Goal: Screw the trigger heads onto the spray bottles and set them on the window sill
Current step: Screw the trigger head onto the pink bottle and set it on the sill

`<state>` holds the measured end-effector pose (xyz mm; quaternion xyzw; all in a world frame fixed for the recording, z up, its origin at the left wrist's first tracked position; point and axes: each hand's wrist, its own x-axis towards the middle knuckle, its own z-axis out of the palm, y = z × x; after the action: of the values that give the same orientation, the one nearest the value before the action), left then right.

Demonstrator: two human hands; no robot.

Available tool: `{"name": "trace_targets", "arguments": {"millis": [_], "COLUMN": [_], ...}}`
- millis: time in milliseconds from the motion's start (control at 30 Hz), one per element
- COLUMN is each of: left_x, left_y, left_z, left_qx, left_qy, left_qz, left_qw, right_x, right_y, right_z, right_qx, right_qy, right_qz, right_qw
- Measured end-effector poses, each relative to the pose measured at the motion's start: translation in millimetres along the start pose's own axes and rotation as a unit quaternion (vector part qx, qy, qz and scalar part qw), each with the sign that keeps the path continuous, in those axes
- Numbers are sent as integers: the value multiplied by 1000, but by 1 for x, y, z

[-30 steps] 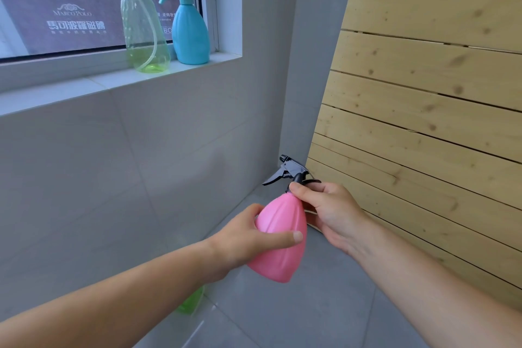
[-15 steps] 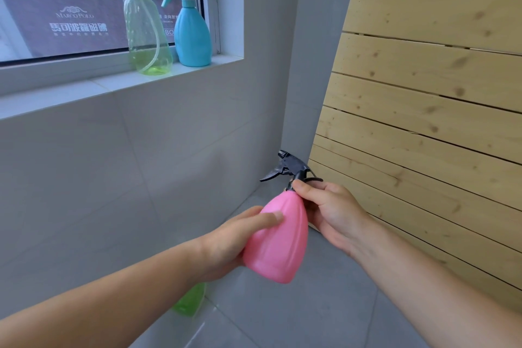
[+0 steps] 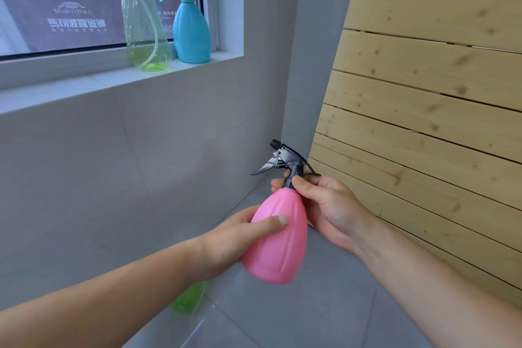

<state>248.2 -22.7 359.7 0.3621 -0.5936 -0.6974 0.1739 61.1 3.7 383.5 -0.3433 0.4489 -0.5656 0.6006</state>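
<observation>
Still wrapping the pink ribbed plastic spray bottle (image 3: 278,237) in the left hand (image 3: 231,243), thumb laid across the front of the body and fingers curled behind. Still pinching the collar of the black plastic trigger head (image 3: 285,158) between thumb and fingertips of the right hand (image 3: 333,212), right at the bottle's neck. Holding it in the air, off the grey tiled floor (image 3: 296,305), in front of the pale slatted wood panel (image 3: 423,93) and well below the white window sill (image 3: 70,87).

Against a second ago: standing nearer upright now and riding a little higher, with the left thumb re-placed on the body and the right-hand pinch kept on the collar. Reads as mid-twist — driving the head down onto the threads, probably close to seated, though cannot tell how tight.

Already parked at the right end of the sill, by the corner of the window recess: a clear green plastic spray bottle (image 3: 145,34) and, just beside it, a blue plastic spray bottle (image 3: 190,28), both upright with heads on. Leaves bare sill to the left for the pink one — next up once snug.

Glimpsed under the left forearm, down on the floor by the wall: something green and translucent (image 3: 187,298), likely another bottle waiting.
</observation>
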Motion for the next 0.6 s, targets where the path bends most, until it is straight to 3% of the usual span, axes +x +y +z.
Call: {"name": "trace_targets", "arguments": {"millis": [433,600], "left_x": [6,5], "left_y": [8,11], "left_z": [12,3], "left_qx": [97,83], "left_qy": [156,120], "left_qz": [53,28], "left_qw": [982,989], "right_x": [4,4], "right_y": [2,0], "right_z": [18,16], "right_qx": [-60,-26], "right_qy": [104,80], "right_qz": [-97,-66], "right_qw": [988,994]}}
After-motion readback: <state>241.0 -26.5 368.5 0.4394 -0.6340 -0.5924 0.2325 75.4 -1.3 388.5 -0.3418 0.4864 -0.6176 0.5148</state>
